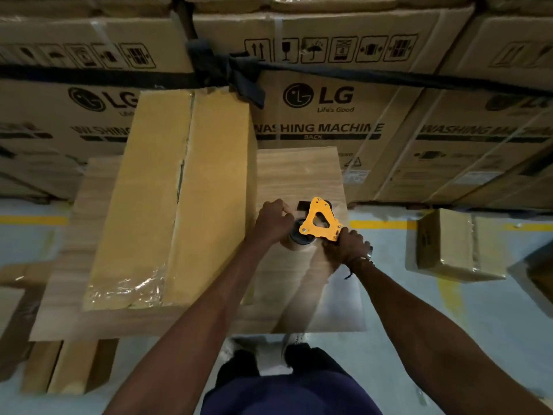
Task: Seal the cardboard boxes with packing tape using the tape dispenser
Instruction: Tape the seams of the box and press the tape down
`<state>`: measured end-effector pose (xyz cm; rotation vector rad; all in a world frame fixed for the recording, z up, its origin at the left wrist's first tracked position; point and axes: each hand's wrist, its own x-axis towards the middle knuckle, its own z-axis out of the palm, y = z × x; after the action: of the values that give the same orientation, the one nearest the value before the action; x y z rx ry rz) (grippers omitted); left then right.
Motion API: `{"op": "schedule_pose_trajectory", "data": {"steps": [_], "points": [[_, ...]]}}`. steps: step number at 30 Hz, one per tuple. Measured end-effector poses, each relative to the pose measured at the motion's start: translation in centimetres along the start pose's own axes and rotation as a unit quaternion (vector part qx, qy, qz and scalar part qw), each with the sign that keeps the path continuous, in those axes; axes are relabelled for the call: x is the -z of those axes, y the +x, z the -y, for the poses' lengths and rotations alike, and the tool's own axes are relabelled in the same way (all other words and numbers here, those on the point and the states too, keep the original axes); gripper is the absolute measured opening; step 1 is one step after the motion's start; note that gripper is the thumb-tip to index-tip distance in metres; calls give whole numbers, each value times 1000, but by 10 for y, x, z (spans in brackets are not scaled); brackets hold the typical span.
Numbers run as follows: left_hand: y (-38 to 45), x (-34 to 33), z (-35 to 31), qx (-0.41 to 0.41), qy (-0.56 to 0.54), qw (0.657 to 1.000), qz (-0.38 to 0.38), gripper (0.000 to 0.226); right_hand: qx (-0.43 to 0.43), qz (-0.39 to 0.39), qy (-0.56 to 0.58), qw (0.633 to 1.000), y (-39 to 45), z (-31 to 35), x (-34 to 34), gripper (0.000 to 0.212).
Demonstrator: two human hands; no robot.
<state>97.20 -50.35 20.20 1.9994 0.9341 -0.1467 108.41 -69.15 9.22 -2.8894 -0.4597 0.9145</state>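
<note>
So the yellow tape dispenser [318,220] sits over the wooden table [299,175], just right of the big cardboard box [179,199] lying on it. The right hand [347,247] is wrapped tight around the dispenser's handle, on the side nearest the person. The left hand [273,220] has its fingers curled in at the tape roll [299,241], pinching near the front, though I can't tell what exactly it's got. Box's top seam looks untaped, with shiny tape on its near end. A smaller box [454,244] sits on the floor, well right of the dispenser.
</note>
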Motion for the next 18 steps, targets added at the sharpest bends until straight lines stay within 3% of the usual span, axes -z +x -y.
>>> {"op": "schedule_pose_trajectory", "data": {"steps": [6, 9, 14, 18], "points": [[-14, 7, 11, -5, 20, 999, -39, 24, 68, -9, 12, 998, -6, 3, 5, 66], [-23, 17, 11, -88, 35, 994, -49, 36, 96, -22, 67, 993, -8, 8, 22, 57], [-28, 30, 6, -227, 178, 956, -56, 82, 121, -70, 102, 985, -14, 27, 69, 79], [-39, 55, -7, -307, 225, 918, -109, 90, 177, -104, 100, 974, -43, 49, 120, 63]]}}
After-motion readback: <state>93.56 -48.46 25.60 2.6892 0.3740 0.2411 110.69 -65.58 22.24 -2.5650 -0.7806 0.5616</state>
